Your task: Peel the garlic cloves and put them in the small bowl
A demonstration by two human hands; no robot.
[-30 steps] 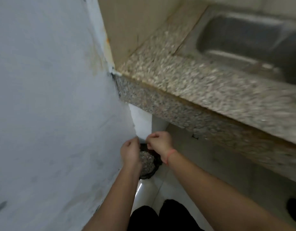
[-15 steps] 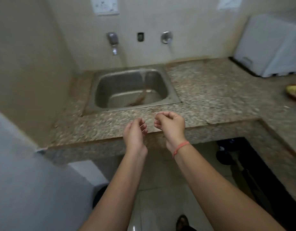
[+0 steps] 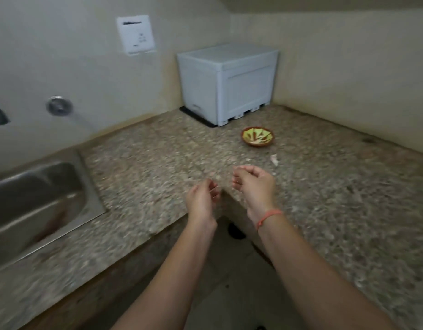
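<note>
A small brown bowl (image 3: 257,136) with a green inside stands on the granite counter (image 3: 158,163), with pale garlic pieces in it. A pale scrap of garlic or skin (image 3: 274,160) lies on the counter just in front of the bowl. My left hand (image 3: 202,201) and my right hand (image 3: 253,184) hover side by side over the counter's inner corner, a short way before the bowl. Both have loosely curled fingers, and I see nothing held in either. A red string is round my right wrist.
A grey-blue plastic box (image 3: 227,84) stands in the back corner behind the bowl. A steel sink (image 3: 34,206) is set into the counter at the left. A wall socket plate (image 3: 135,35) and a round tap fitting (image 3: 59,106) are on the wall.
Both hands have risen from a dark bin on the floor to counter height. The view has swung right, from the bin past the sink to the corner with the bowl.
</note>
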